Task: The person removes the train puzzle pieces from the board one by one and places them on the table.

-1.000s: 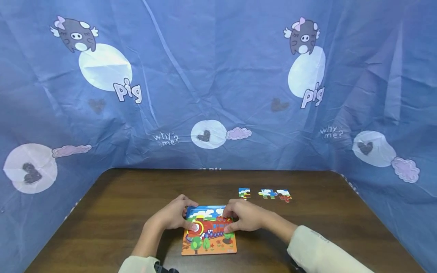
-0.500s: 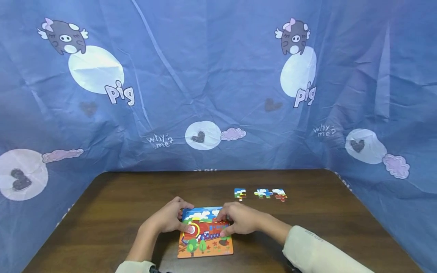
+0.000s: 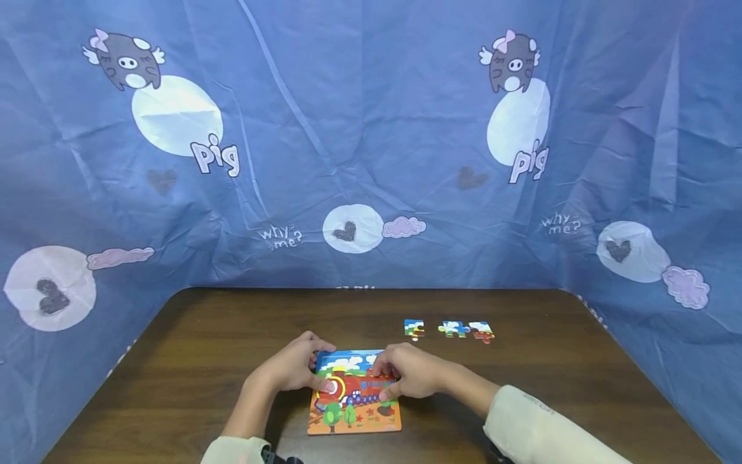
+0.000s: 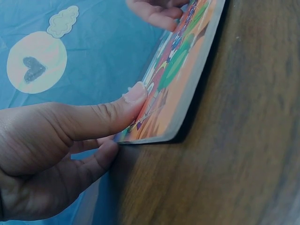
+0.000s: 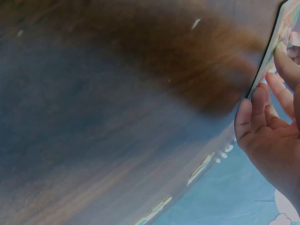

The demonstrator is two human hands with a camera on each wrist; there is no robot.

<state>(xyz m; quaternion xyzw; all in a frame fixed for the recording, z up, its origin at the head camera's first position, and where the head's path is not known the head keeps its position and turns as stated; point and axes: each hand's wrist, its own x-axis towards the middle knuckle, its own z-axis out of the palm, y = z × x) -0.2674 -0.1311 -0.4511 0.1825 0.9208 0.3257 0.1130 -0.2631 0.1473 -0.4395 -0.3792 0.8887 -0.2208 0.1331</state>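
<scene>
A jigsaw puzzle [image 3: 359, 422] in a flat square tray shows a red train, clouds and trees, and lies before the person in the head view. My left hand [image 3: 292, 367] grips its left side, the thumb on the picture and the other fingers at the tray's edge, as the left wrist view shows. On the right half is my right hand [image 3: 414, 370], index finger and thumb bent down onto the picture. In the right wrist view, the lower fingers [image 5: 242, 122] of that hand sit along the tray's edge. The surface under the right fingertips is hidden.
Behind the right hand lie loose jigsaw pieces: one piece [image 3: 414, 327] by itself and two, a cloud piece [image 3: 454, 328] and a red-and-white piece [image 3: 481, 330], side by side. The brown wooden table [image 3: 232, 322] ends at a blue printed cloth [image 3: 371, 129].
The right index finger has shifted slightly left and down on the picture. The left hand keeps its grip, and the puzzle stays in place while the head view sways a little.
</scene>
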